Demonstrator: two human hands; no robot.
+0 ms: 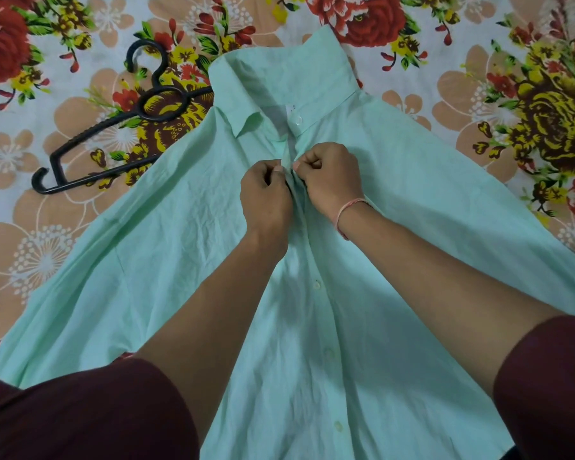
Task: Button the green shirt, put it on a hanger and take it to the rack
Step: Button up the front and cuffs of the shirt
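— Pinching the front of the green shirt (180, 244), left hand (266, 197) and right hand (329, 177), below the collar (246, 91); it lies on the bed (30, 244).
— Cloth's bunched there; I'd guess the button misses its hole.

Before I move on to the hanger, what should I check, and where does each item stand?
1. Grip on the front: left hand and right hand pinch the green shirt below the collar. Ok.
2. Button being worked is fastened: hidden by the hands. Cannot tell.
3. Collar button fastened: the collar lies open. Not ok.
4. Lower buttons closed: the front appears shut there. Ok.
5. Hanger free to lift: one end lies under the shirt. Not ok.
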